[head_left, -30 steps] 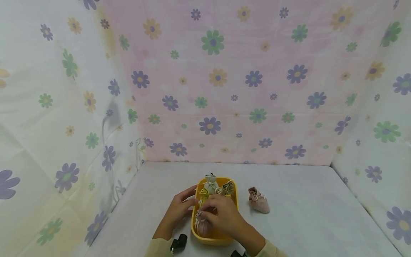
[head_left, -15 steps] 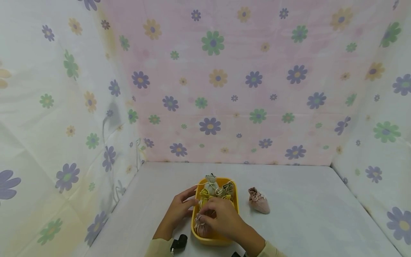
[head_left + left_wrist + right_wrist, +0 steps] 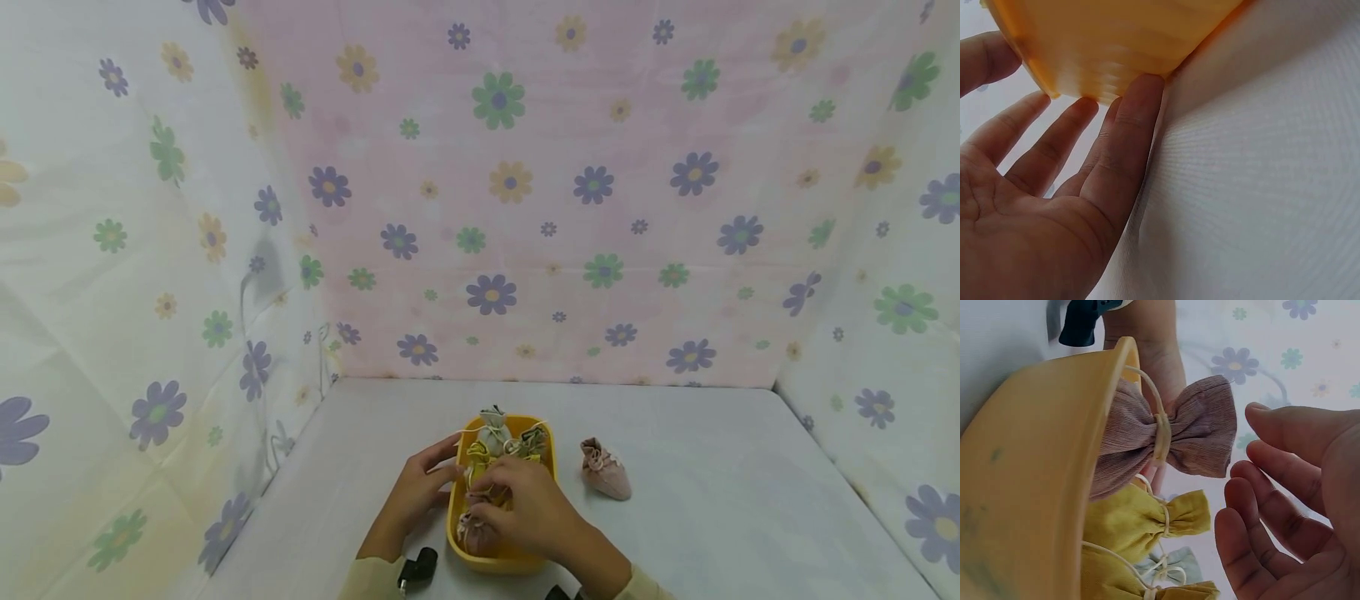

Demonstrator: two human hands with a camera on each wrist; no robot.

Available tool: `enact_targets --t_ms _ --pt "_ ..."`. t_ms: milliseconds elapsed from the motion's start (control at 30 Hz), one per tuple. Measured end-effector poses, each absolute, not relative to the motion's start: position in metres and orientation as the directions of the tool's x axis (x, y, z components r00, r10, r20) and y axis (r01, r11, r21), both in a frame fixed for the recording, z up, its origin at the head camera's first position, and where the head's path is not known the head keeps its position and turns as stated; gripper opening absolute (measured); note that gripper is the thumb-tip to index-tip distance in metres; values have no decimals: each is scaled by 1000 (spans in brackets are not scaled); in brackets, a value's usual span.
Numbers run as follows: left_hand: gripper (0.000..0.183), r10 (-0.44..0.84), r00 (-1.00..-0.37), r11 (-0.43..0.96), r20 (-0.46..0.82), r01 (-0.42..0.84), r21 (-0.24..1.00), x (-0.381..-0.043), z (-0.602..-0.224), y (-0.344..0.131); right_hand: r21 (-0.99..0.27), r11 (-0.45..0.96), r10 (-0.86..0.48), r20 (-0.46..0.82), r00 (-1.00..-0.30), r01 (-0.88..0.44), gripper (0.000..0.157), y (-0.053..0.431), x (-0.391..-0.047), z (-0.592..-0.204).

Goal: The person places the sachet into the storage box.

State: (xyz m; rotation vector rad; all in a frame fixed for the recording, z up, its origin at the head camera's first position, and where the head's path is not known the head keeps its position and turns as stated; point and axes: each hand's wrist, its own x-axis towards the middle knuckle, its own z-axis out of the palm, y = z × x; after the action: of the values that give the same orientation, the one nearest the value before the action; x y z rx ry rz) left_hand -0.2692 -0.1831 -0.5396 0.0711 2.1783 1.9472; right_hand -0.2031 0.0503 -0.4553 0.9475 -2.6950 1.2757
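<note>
A yellow plastic tray (image 3: 495,567) holds several small drawstring pouches. At its near end sits a mauve pouch (image 3: 1200,434), its gathered neck tied with pale cord. My right hand (image 3: 528,510) is over the tray; in the right wrist view its loosely bent fingers are just apart from that pouch's top. Two yellow pouches (image 3: 1125,519) sit farther along, and a pale green pouch (image 3: 492,432) and an olive pouch (image 3: 535,438) are at the far end. My left hand (image 3: 418,492) rests its extended fingertips against the tray's left side (image 3: 1104,50).
Another pinkish pouch (image 3: 606,477) lies on the white table (image 3: 720,500) to the right of the tray. Black wrist gear (image 3: 420,565) sits by the left sleeve. Flower-printed cloth (image 3: 510,208) hangs behind and on both sides.
My right hand's fingers have let go of the mauve pouch's gathered top and risen slightly from it. The pouch sits a little lower in the tray. My left hand stays put.
</note>
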Motion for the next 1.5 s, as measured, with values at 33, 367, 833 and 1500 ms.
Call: enact_targets --t_ms 33,367,833,1500 --pt "64 181 -975 120 -129 -109 987 -269 -539 -183 -703 479 -516 259 -816 -526 17 51 -203 -454" --pt "65 177 -975 129 -137 -115 985 -271 -541 -183 -634 475 -453 418 -787 -610 14 63 -197 -450" --pt "64 172 -975 121 -140 -120 985 -275 -546 -184 -574 493 -257 622 -740 -654 27 106 -206 -448" --pt "65 174 -976 120 -135 -115 986 -272 -545 -183 -523 552 -176 688 -704 -649 35 170 -233 -468"
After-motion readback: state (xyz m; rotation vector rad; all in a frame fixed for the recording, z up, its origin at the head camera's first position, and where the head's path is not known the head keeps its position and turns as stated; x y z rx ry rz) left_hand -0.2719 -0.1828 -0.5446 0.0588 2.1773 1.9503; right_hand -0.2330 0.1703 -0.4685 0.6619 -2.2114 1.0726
